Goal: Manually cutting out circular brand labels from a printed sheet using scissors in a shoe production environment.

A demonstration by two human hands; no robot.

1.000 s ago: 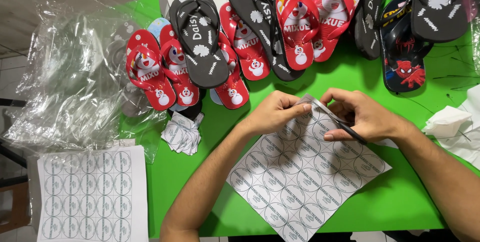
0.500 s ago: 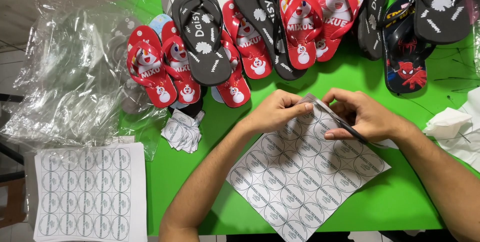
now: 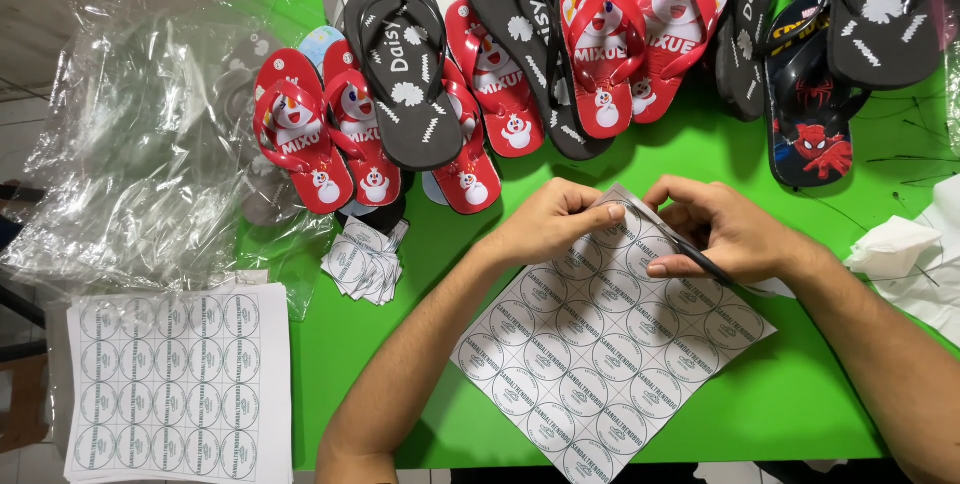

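A white sheet printed with rows of round labels (image 3: 600,354) lies tilted on the green table (image 3: 800,394). My left hand (image 3: 550,222) pinches the sheet's far corner with thumb and fingers. My right hand (image 3: 725,229) rests on the same corner and holds a thin dark blade-like tool (image 3: 690,252) against the paper. Both forearms come in from the bottom edge of the view.
Red snowman flip-flops (image 3: 330,139) and black flip-flops (image 3: 405,64) line the far side, one dark pair with a spider figure (image 3: 815,134). Clear plastic bags (image 3: 140,144) sit at left, a second label sheet (image 3: 175,384) below them, cut label squares (image 3: 365,259), and crumpled white paper (image 3: 900,244) at right.
Both hands stay at the sheet's far corner. The fingers have shifted only slightly, and the view has moved a little.
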